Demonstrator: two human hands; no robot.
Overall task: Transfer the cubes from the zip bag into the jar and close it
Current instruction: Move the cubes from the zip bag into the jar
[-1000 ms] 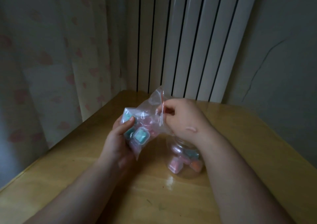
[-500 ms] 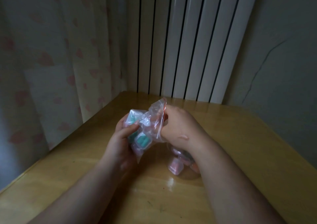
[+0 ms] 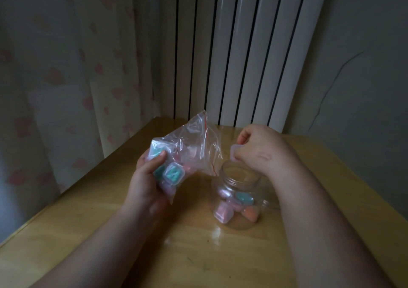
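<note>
Cubes remain in the zip bag, gripped centre-frame by the left hand; right hand pinches one cube above the open jar (ready to drop) on the table.

Dim, soft and grainy; glare patch on the table, wide-angle bending at the edges
</note>
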